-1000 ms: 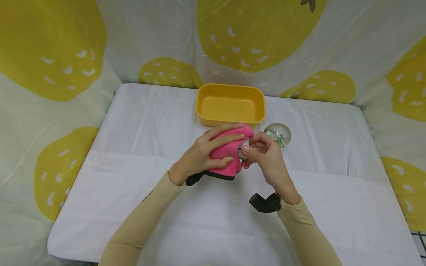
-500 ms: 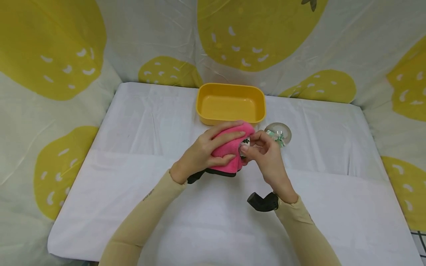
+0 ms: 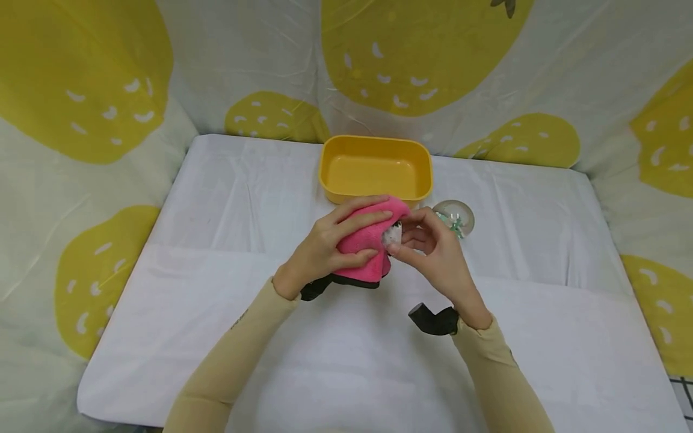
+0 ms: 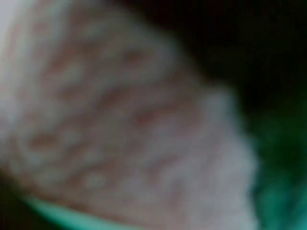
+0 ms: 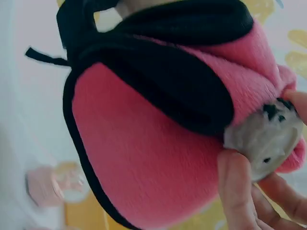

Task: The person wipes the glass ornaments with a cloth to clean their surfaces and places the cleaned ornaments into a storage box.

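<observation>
My left hand (image 3: 325, 240) grips a pink cloth (image 3: 358, 242) with black edging, fingers spread over its top and thumb on the near side. The cloth wraps a whitish, rounded object (image 3: 392, 237) whose right end pokes out. In the right wrist view this object (image 5: 259, 146) is grey-white and smooth, with dark patches; its kind cannot be told. My right hand (image 3: 441, 252) pinches the exposed end between thumb and fingers. The cloth's folded black-edged flaps (image 5: 172, 86) hang in front there. A blurred, patterned surface fills the left wrist view.
A yellow basin (image 3: 376, 171) stands behind the hands on the white-covered table (image 3: 243, 373). Just beyond the right hand sits a clear glass ball (image 3: 455, 218) with green bits inside. Patterned curtains (image 3: 260, 36) rise at the back and sides.
The right hand's fingers have opened slightly around the exposed end, and more of its whitish surface shows. The cloth and left hand have shifted a little left since half a second ago.
</observation>
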`<act>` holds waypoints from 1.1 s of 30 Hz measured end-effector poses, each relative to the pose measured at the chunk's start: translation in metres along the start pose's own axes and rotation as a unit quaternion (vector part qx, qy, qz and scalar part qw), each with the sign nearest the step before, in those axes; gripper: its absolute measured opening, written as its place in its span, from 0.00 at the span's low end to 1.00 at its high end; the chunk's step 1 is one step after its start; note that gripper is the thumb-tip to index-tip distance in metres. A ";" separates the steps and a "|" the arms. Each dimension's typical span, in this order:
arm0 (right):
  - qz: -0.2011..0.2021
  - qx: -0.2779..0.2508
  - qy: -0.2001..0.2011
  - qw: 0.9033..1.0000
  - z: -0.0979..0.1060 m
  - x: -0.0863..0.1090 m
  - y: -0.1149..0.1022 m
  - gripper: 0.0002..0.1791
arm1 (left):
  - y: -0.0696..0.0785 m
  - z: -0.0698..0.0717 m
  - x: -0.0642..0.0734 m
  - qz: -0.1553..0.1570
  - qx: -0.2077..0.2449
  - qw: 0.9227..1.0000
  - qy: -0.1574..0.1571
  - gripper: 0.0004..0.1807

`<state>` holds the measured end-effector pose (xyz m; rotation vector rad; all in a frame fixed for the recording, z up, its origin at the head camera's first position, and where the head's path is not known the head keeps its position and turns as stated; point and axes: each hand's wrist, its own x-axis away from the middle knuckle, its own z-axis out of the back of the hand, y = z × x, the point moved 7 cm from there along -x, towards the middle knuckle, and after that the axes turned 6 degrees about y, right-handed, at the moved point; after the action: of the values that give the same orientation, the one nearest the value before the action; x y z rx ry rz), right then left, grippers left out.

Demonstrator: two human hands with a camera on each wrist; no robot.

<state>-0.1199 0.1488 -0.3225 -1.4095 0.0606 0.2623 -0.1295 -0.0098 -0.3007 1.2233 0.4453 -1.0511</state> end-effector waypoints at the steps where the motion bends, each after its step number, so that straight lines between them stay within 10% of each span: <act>1: -0.002 -0.016 0.007 1.000 0.000 0.000 0.001 0.20 | 0.001 -0.001 0.000 -0.004 -0.002 1.000 -0.002 0.25; 8: -0.075 -0.134 0.027 0.988 -0.007 0.000 0.019 0.04 | 0.003 -0.005 0.001 -0.030 -0.023 0.999 -0.014 0.24; 12: -0.095 -0.093 -0.002 0.991 -0.007 0.001 0.018 0.06 | 0.003 -0.005 0.002 -0.021 -0.013 1.000 -0.007 0.23; 20: -0.011 0.006 -0.051 0.999 -0.004 0.002 0.001 0.26 | 0.000 0.005 0.000 -0.003 0.009 1.000 0.020 0.24; 33: -0.073 -0.095 0.017 0.993 -0.006 0.002 0.014 0.05 | 0.007 -0.004 -0.001 -0.052 -0.040 0.998 -0.026 0.24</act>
<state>-0.1207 0.1456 -0.3375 -1.6004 -0.0402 0.1248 -0.1229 -0.0059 -0.2970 1.1087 0.5112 -1.1395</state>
